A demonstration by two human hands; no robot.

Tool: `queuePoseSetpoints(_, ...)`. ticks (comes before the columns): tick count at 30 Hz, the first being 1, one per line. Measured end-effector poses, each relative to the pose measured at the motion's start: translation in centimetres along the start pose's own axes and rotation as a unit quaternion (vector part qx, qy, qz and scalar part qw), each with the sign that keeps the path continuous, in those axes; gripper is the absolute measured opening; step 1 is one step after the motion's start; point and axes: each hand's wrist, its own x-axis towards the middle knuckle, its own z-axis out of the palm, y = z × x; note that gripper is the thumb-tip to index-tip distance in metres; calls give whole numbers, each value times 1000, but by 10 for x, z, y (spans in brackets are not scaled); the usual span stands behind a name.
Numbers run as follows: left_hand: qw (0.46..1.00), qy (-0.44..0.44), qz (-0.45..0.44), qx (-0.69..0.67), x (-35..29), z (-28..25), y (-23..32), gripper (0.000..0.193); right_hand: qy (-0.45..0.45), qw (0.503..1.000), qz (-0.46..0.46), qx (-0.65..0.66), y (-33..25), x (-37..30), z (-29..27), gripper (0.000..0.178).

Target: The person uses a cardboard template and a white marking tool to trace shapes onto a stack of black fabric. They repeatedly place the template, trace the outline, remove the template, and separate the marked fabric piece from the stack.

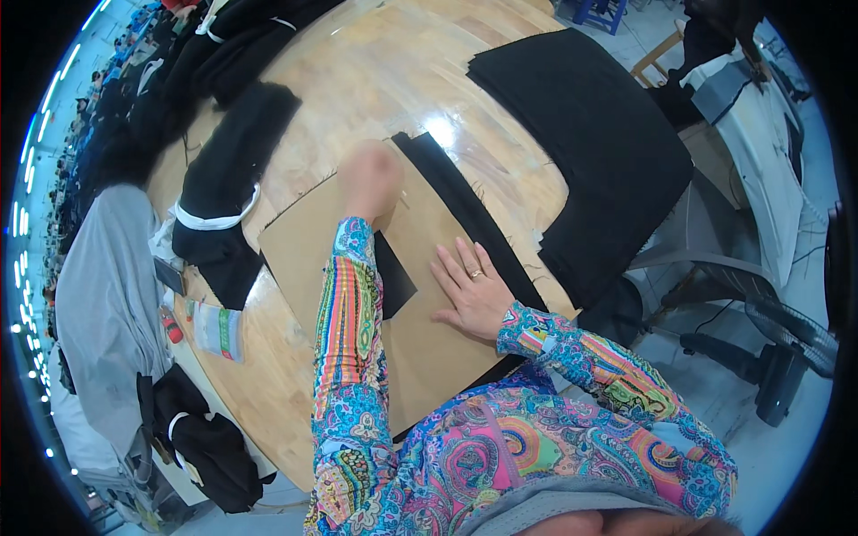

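Note:
A brown paper or card pattern [326,223] lies on black fabric [465,201] on the wooden table in front of me. Through a dark opening [393,281] in the pattern, black cloth seems to show. My right hand [474,288], with a ring on one finger, rests flat on the pattern with its fingers spread. Over the pattern's far part is my left hand [368,180], smeared by motion. Its fingers look curled, but whether they hold anything cannot be made out. A thin pale streak shows beside it.
A stack of black cut fabric [617,152] lies at the far right of the table [375,71]. On the left are a black bundle with a white tie [219,210], a small clear packet [217,329] and a red item [171,326]. A fan [778,339] stands right.

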Motion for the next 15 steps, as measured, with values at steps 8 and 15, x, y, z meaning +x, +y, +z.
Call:
queuePoseSetpoints(8,999,-16,-42,-12,3,-4,6,30,23,1000,3,-12,-1,0,0,78)
queuePoseSetpoints(15,999,-11,-43,-15,2,-5,6,31,31,1000,0,-3,-2,2,-1,74)
